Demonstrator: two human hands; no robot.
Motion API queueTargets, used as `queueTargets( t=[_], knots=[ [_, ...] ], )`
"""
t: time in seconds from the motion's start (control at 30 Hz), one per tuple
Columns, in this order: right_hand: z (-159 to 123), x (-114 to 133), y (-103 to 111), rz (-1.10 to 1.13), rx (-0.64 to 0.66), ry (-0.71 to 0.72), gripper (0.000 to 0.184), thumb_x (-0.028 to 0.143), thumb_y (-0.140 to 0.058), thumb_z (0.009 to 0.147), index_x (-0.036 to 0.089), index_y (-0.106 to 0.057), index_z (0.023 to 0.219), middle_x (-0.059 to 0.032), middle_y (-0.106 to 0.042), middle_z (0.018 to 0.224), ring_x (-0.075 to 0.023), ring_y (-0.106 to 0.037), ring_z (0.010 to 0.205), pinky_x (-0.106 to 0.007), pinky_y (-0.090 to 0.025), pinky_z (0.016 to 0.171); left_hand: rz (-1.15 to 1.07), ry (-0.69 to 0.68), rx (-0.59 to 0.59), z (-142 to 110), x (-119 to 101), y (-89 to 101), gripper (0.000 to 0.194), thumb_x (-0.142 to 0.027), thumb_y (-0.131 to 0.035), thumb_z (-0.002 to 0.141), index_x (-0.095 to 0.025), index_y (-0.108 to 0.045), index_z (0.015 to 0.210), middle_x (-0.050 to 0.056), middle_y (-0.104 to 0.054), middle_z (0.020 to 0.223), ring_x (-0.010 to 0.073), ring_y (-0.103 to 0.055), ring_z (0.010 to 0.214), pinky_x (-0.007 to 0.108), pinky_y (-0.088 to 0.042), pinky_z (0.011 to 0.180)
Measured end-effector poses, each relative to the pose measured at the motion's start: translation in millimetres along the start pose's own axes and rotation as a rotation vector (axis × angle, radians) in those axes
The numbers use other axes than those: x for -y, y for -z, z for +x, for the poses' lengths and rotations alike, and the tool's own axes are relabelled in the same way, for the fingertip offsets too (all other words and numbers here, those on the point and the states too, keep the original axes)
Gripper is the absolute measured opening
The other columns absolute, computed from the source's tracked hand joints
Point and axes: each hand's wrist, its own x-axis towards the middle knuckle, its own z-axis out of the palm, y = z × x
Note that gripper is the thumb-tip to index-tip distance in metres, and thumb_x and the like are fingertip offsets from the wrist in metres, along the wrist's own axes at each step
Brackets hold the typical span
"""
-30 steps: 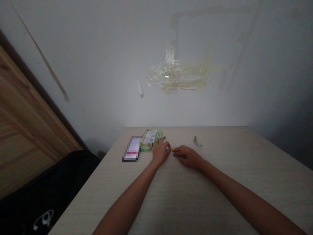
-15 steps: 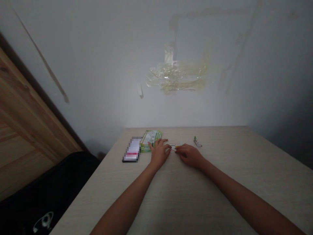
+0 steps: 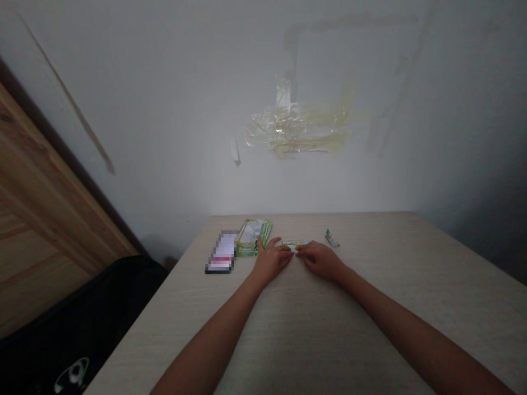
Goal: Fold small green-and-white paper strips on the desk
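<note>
A small printed piece of paper [image 3: 293, 242], whitish with coloured print, lies on the table in front of my hands. My left hand [image 3: 272, 260] presses its fingertips on the paper's near left part, thumb stretched toward the green sheets. From the other side, my right hand [image 3: 320, 259] pinches the near right part, fingers bent together. The fingertips of both hands almost meet, and they hide part of the paper. Just left of my left hand lies a stack of green-and-white printed sheets [image 3: 252, 233]. A small folded printed paper [image 3: 331, 238] rests beyond my right hand.
A phone [image 3: 222, 252], its screen blurred out, lies beside the green stack at the table's left edge. The wooden table [image 3: 313, 329] meets a wall [image 3: 185, 137] with old tape on it. A black bag or cloth [image 3: 82, 312] and a wooden panel [image 3: 41, 164] stand left.
My left fingers have closed in and shifted slightly down along the paper. My right hand has moved slightly right, and more of the printed paper shows behind the fingers.
</note>
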Motion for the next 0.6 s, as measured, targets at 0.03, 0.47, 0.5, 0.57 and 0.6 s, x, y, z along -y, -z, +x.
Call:
queueTargets(
  t=[0.03, 0.47, 0.5, 0.57, 0.6],
  knots=[
    [-0.1, 0.1, 0.0, 0.002, -0.003, 0.004, 0.035, 0.01, -0.056, 0.079, 0.024, -0.072, 0.107, -0.006, -0.07, 0.115, -0.0217, -0.063, 0.104, -0.04, -0.049, 0.095, 0.006, -0.014, 0.002, 0.0, 0.7, 0.8, 0.022, -0.039, -0.056, 0.091, -0.044, -0.069, 0.107, -0.004, -0.07, 0.118, 0.0261, -0.039, 0.135, 0.07, 0.012, 0.109],
    [-0.7, -2.6, -1.8, 0.026, -0.023, 0.033, 0.036, 0.01, -0.057, 0.077, 0.024, -0.072, 0.106, -0.0065, -0.071, 0.114, -0.0221, -0.064, 0.102, -0.041, -0.049, 0.094, 0.148, -0.122, -0.005, 0.0, -1.8, 9.6, 0.027, -0.043, -0.06, 0.087, -0.047, -0.065, 0.114, -0.004, -0.065, 0.124, 0.0262, -0.041, 0.133, 0.065, 0.009, 0.114],
    [-0.7, -2.7, -1.9, 0.026, -0.021, 0.032, 0.036, 0.01, -0.057, 0.076, 0.023, -0.072, 0.106, -0.0065, -0.071, 0.114, -0.0223, -0.063, 0.102, -0.042, -0.049, 0.094, 0.155, -0.13, -0.007, 0.2, -1.5, 10.4, 0.028, -0.044, -0.062, 0.086, -0.047, -0.065, 0.114, -0.003, -0.065, 0.124, 0.0265, -0.04, 0.134, 0.064, 0.008, 0.114],
    [-0.7, -2.6, -2.0, 0.023, -0.012, 0.032, 0.037, 0.009, -0.057, 0.076, 0.023, -0.072, 0.107, -0.0065, -0.071, 0.115, -0.0225, -0.063, 0.103, -0.042, -0.049, 0.095, 0.169, -0.135, -0.011, 0.6, -1.0, 11.7, 0.03, -0.044, -0.064, 0.084, -0.047, -0.065, 0.113, -0.003, -0.064, 0.123, 0.0273, -0.039, 0.134, 0.064, 0.008, 0.114],
    [-0.7, -2.5, -1.9, 0.021, -0.006, 0.033, 0.038, 0.009, -0.057, 0.076, 0.023, -0.071, 0.108, -0.0065, -0.07, 0.115, -0.0226, -0.063, 0.104, -0.042, -0.049, 0.095, 0.176, -0.133, -0.015, 0.9, -0.9, 12.1, 0.03, -0.045, -0.065, 0.083, -0.047, -0.065, 0.113, -0.002, -0.064, 0.123, 0.0278, -0.038, 0.135, 0.064, 0.01, 0.114]
  ],
)
